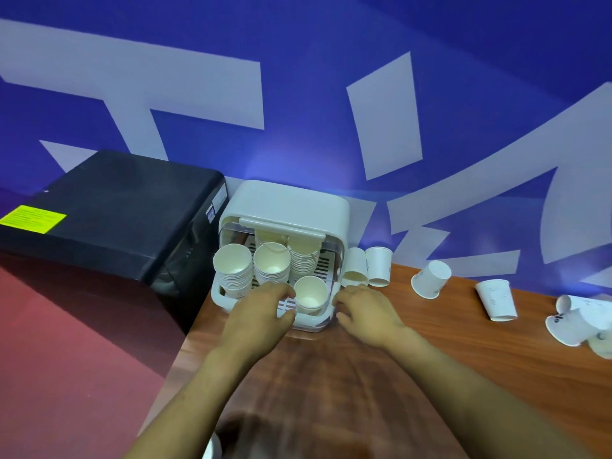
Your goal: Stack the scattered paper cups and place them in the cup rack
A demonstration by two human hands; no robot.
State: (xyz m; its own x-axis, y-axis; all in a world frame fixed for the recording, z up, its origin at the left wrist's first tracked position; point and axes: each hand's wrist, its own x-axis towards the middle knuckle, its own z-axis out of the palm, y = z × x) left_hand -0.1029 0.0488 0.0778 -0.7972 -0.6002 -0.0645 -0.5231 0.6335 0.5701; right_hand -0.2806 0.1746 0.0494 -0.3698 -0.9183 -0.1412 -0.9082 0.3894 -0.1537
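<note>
Black cabinet (pixel 109 223) blocks left of cup rack (pixel 284 207); table (pixel 430 326) right open.

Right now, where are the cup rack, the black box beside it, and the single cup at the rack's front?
cup rack (pixel 291 200): head view, white top.
black box (pixel 126 207): head view, top.
single cup (pixel 309 293): head view, inside.

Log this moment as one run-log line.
hands: left, right at cup rack front | rack: stacks inside | table: loose cups remain

cup rack (pixel 284 207) on bench (pixel 414 342), against wall | cup stacks (pixel 231 270) inside rack | black box (pixel 109 210) left of rack | loose cups (pixel 430 279) lying right of rack, along wall
</note>
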